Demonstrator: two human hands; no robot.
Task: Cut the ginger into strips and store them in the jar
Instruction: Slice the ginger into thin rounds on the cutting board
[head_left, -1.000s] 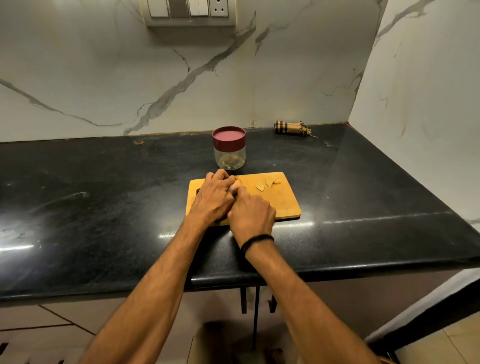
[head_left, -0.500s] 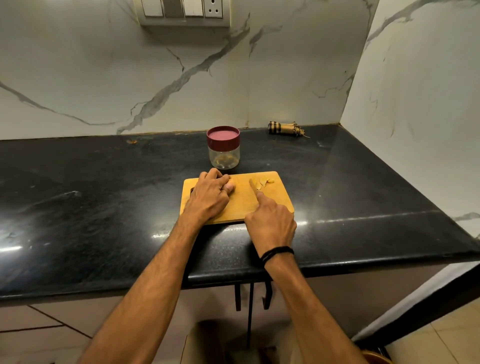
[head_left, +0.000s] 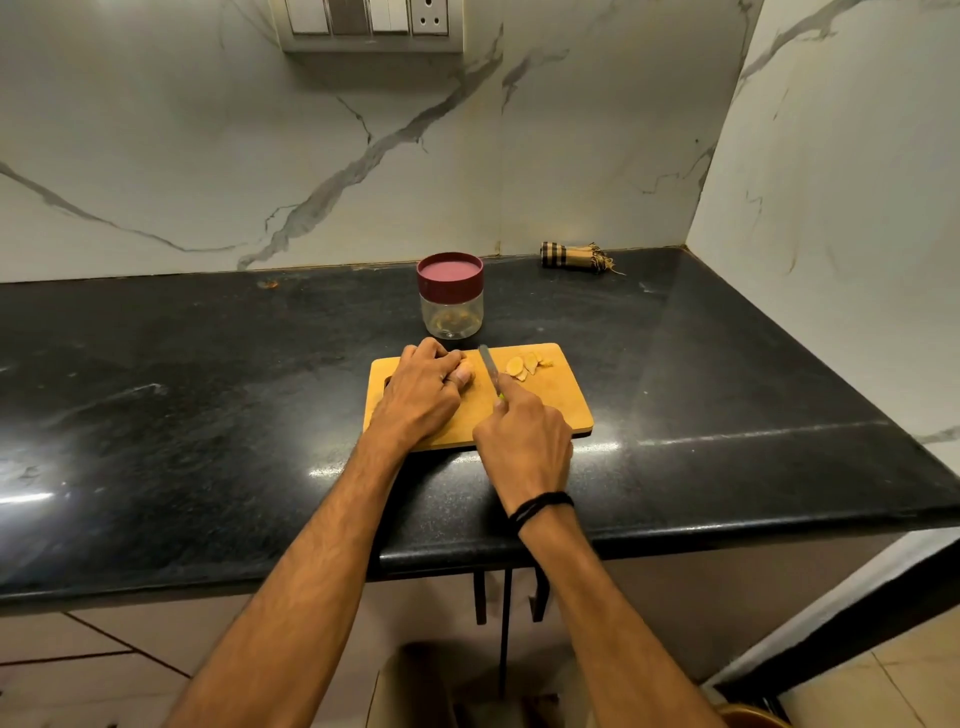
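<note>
I judge early stage | left hand clamps ginger chunk, right hand grips knife | few slices at 1 o'clock on cutting board | jar at 12, lidded; stripping, storing remain.

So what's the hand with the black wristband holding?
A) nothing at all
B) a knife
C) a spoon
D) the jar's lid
B: the right hand grips a knife, and its blade reaches out over the cutting board, just left of the ginger slices.
</note>
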